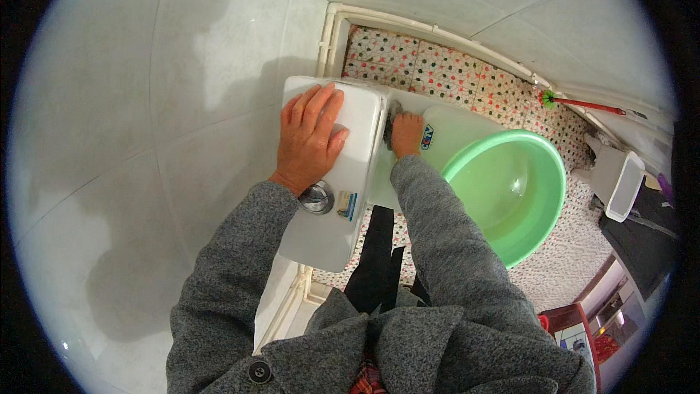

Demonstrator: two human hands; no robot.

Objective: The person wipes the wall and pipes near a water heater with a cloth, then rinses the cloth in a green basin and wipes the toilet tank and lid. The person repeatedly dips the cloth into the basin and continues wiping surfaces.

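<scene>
My left hand (310,131) lies flat on the white lid of the toilet tank (310,237), fingers stretched out. Beside its wrist is a round chrome flush button (318,198). My right hand (407,134) is closed around a crumpled grey cloth (394,111), pressed where the tank meets the back of the toilet seat lid (437,118). Most of that cloth is hidden under the fingers. Just right of my right forearm, a light green plastic basin (503,244) with some liquid in it stands on the toilet.
Speckled tiles (452,73) cover the floor behind the toilet. White pipes (437,29) run along the wall's foot. A brush with a red handle (583,104) leans at the far right, near a white bin (625,186). Tiled wall (211,102) rises close on my left.
</scene>
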